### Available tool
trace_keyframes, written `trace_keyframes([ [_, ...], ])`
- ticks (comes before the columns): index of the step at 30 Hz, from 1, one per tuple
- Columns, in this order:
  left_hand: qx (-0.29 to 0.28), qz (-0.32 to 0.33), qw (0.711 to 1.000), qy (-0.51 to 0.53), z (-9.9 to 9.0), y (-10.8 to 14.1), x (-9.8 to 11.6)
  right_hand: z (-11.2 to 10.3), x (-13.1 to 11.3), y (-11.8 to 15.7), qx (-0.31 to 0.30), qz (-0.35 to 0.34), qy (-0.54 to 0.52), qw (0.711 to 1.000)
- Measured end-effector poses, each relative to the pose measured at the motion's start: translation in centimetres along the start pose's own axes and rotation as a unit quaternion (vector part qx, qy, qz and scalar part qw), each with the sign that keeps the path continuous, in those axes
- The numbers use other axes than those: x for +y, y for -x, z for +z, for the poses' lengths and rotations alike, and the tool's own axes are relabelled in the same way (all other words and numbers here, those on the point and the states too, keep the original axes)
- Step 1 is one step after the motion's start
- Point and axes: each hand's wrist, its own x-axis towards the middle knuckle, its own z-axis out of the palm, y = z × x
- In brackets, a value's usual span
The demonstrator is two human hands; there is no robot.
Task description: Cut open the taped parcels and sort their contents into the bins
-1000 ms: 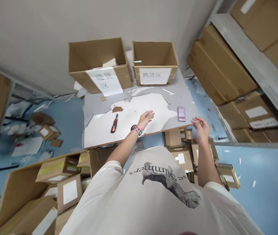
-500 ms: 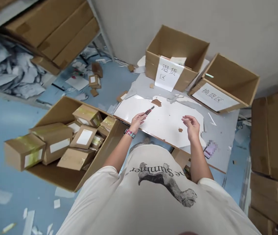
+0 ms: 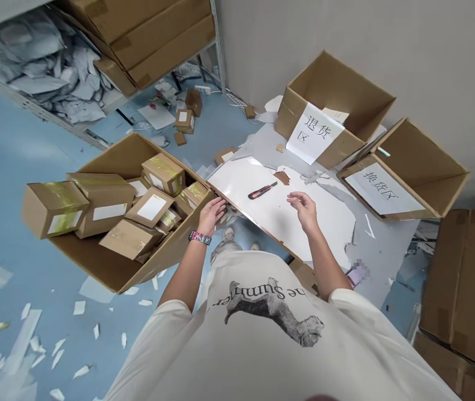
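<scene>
A red and black utility knife (image 3: pixel 262 191) lies on the white board (image 3: pixel 241 178) that covers part of the grey table. Beside the right edge of a large open carton (image 3: pixel 162 250), my left hand (image 3: pixel 211 216) is open and holds nothing. Above the board, to the right of the knife, my right hand (image 3: pixel 304 210) is open with nothing in it. Several small taped parcels fill the carton, among them one with a white label (image 3: pixel 150 207). A scrap of brown cardboard (image 3: pixel 281 177) lies just beyond the knife.
Two open boxes with paper signs, one on the left (image 3: pixel 316 133) and one on the right (image 3: pixel 382 188), stand at the table's back. A phone (image 3: pixel 358 274) lies near its right front edge. Large cartons (image 3: pixel 463 278) are stacked at right. Paper scraps litter the blue floor.
My left hand has let go of the knife, which now lies on the board, and moved left to the carton's edge. My right hand has shifted left. The view has turned.
</scene>
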Motion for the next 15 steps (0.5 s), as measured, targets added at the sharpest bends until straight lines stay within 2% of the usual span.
trace_keyframes([
  [3,0.022,-0.003,1.000,0.013,-2.4,-1.6,1.3,3.0,-0.5,-1.4,-0.021,-0.014,0.004,1.000],
  [6,0.042,-0.005,0.999,0.013,-5.1,-4.4,2.8,6.9,-0.8,-3.2,-0.035,-0.029,0.007,0.999],
  [11,0.048,-0.008,0.999,-0.013,-10.1,-9.6,5.6,15.5,-1.4,-6.0,-0.036,-0.018,-0.010,0.999],
  [15,0.058,0.002,0.998,-0.039,-14.6,-13.6,7.7,22.7,-1.7,-8.0,-0.085,-0.004,-0.003,0.996],
])
